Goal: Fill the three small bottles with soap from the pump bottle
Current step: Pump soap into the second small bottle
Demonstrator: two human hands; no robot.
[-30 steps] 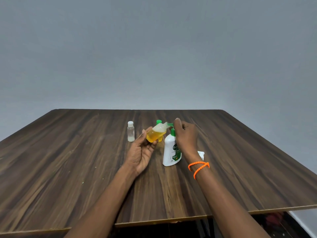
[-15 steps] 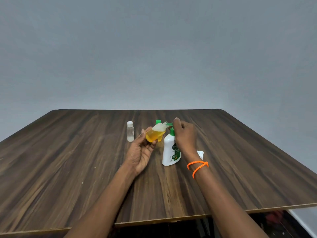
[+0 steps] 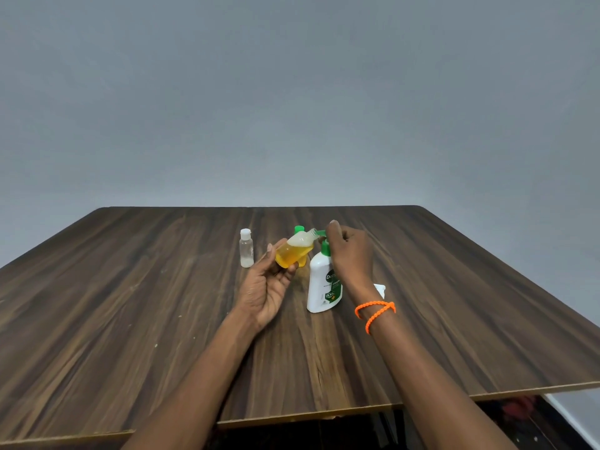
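My left hand (image 3: 266, 287) holds a small clear bottle (image 3: 293, 251) tilted, mostly full of yellow soap, its open neck at the green pump spout. My right hand (image 3: 349, 254) rests curled on top of the green pump head of the white pump bottle (image 3: 323, 287), which stands upright on the wooden table (image 3: 130, 303). Behind the tilted bottle stands another small bottle with a green cap (image 3: 299, 229), mostly hidden. A small clear bottle with a white cap (image 3: 246, 248) stands to the left, with a little clear liquid at its bottom.
A small white object (image 3: 380, 289) lies on the table just behind my right wrist, partly hidden. My right wrist wears orange bands (image 3: 375, 311). The table's front edge (image 3: 308, 414) runs close below my forearms. A grey wall stands behind.
The pump head and my right hand have risen slightly. The tilted bottle stays at the spout in my left hand.
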